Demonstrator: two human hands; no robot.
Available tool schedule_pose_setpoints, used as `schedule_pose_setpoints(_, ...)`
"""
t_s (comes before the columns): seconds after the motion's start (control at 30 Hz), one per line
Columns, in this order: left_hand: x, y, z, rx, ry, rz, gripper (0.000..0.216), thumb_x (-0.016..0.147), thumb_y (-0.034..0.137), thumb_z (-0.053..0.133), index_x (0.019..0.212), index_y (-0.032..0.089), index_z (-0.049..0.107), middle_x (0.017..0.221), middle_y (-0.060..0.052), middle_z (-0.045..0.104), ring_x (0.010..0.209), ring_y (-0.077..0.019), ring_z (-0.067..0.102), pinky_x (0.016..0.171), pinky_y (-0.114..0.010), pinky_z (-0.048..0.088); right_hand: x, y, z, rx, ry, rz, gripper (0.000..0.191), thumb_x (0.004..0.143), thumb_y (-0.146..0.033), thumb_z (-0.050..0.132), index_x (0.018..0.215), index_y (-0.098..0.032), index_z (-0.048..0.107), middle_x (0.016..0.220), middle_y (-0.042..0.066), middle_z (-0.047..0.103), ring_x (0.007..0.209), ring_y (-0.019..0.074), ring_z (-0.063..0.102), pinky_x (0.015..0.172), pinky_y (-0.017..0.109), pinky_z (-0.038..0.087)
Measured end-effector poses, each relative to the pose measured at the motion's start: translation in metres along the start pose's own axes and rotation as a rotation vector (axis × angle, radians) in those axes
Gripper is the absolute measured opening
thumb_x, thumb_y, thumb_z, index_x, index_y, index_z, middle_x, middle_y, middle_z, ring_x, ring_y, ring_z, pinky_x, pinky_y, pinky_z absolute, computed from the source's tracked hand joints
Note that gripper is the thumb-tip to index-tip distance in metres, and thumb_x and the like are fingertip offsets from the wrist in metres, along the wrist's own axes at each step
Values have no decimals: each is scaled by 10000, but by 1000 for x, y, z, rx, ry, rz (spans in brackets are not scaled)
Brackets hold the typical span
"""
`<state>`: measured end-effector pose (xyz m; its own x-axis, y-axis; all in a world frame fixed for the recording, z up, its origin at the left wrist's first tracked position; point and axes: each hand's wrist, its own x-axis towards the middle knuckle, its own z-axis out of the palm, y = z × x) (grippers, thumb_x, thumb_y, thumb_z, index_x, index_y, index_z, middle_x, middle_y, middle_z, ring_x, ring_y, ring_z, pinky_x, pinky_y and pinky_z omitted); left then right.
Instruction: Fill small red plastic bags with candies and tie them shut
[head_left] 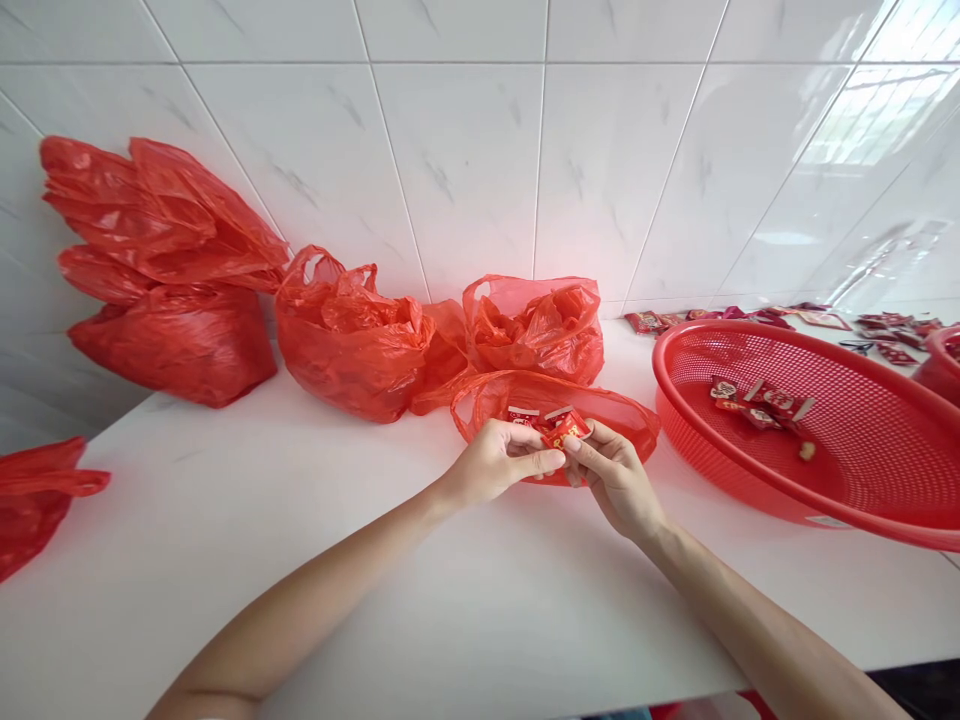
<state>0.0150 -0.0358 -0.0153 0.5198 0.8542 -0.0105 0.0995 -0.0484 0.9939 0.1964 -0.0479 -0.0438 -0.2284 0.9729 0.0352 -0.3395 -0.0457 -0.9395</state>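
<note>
My left hand (499,462) and my right hand (613,472) meet over the white counter (315,540), both pinching a few small red wrapped candy packets (555,425). The packets sit at the mouth of a flat open red plastic bag (622,415) that lies just behind my fingers. To the right, a big red mesh basket (817,470) holds a few more red packets (761,402) and one small loose nut-like piece (806,450).
Filled red plastic bags stand along the tiled wall: one large at far left (169,270), one in the middle (349,335), one behind my hands (536,325). Another bag (34,500) pokes in at the left edge. Loose packets (750,318) lie at the back right.
</note>
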Motion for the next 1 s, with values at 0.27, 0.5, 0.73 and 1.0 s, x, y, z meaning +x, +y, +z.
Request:
schedule_pose_setpoints(0.27, -3, 1, 5, 109, 70, 13, 358, 877, 427, 655, 659, 144, 668, 651, -23, 639, 655, -137, 577, 656, -261, 483, -1, 4, 0, 85, -28, 78, 351, 736, -473, 837, 704, -191, 631, 639, -33, 593, 544, 94, 457, 602, 275, 439)
schedule_pose_setpoints(0.5, -5, 3, 5, 78, 61, 16, 228, 848, 345, 656, 735, 152, 701, 716, -29, 685, 714, -156, 620, 700, -272, 511, -1, 2, 1, 86, -25, 69, 361, 735, -485, 834, 684, -197, 622, 599, -32, 570, 557, 108, 485, 600, 270, 432)
schedule_pose_setpoints(0.73, -1, -4, 6, -7, 77, -22, 111, 772, 218, 673, 695, 158, 726, 681, -10, 687, 684, -138, 608, 695, -259, 511, 1, 4, 0, 96, 13, 53, 352, 720, -467, 847, 693, -201, 617, 610, -41, 577, 511, 89, 447, 550, 257, 398)
schedule_pose_setpoints(1.0, 2, -11, 11, -110, 90, -38, 248, 813, 386, 728, 775, 142, 757, 727, -37, 722, 685, -148, 617, 709, -287, 527, 0, 4, 1, 56, 7, -8, 362, 728, -464, 841, 714, -203, 591, 631, -47, 576, 523, 94, 471, 545, 258, 407)
